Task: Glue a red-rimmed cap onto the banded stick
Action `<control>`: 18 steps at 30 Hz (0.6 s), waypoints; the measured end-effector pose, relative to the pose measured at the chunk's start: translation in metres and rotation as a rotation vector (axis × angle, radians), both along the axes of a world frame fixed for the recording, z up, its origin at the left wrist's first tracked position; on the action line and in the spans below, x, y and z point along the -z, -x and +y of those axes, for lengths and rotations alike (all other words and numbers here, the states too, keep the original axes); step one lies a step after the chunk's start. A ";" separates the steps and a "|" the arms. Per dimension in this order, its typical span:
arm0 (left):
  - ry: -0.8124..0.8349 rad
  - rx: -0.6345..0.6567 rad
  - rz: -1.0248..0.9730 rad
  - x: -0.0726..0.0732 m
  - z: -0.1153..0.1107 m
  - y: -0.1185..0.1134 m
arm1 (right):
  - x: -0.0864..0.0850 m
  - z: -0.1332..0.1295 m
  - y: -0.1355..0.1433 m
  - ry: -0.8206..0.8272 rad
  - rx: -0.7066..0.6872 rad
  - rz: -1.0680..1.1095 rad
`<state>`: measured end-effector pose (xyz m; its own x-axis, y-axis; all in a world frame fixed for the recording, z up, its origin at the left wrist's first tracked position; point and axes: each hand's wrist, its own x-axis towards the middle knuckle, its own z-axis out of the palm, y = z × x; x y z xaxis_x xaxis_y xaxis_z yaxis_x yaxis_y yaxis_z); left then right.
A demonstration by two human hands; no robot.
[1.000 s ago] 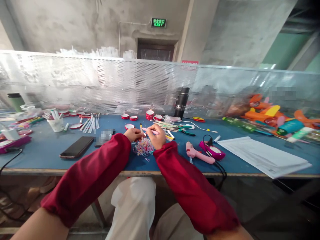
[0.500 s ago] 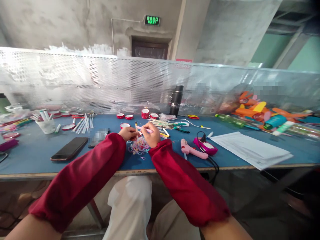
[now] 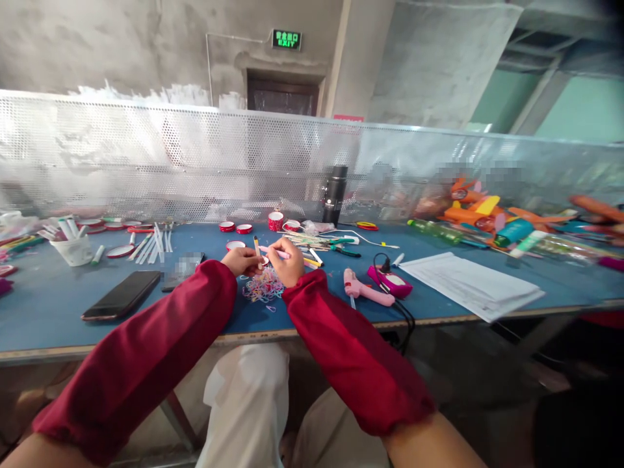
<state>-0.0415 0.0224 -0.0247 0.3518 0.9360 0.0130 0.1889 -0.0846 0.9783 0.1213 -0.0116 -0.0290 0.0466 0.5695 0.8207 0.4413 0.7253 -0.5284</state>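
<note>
My left hand [image 3: 245, 260] is closed on a small upright stick [image 3: 257, 246] with a yellowish upper part. Close on its right, my right hand [image 3: 287, 260] pinches a pink pen-like object [image 3: 264, 249], its tip near the left fingers. A small whitish piece shows between the two hands, too small to name. Below them lies a pile of colourful small bands [image 3: 263, 286] on the blue table [image 3: 292, 319].
Phone [image 3: 121, 296] and cup of markers [image 3: 72, 250] stand left. Red-rimmed discs [image 3: 275, 221] and a black bottle [image 3: 335, 196] are behind. Right are a pink glue gun [image 3: 365, 290], papers [image 3: 470, 283] and orange toys [image 3: 470, 214].
The whole view has shifted, so the table items appear further left. Both hands keep their grips, with little change between them.
</note>
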 end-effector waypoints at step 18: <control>-0.025 0.015 -0.002 0.001 0.000 0.000 | 0.000 -0.001 -0.001 0.007 0.002 0.008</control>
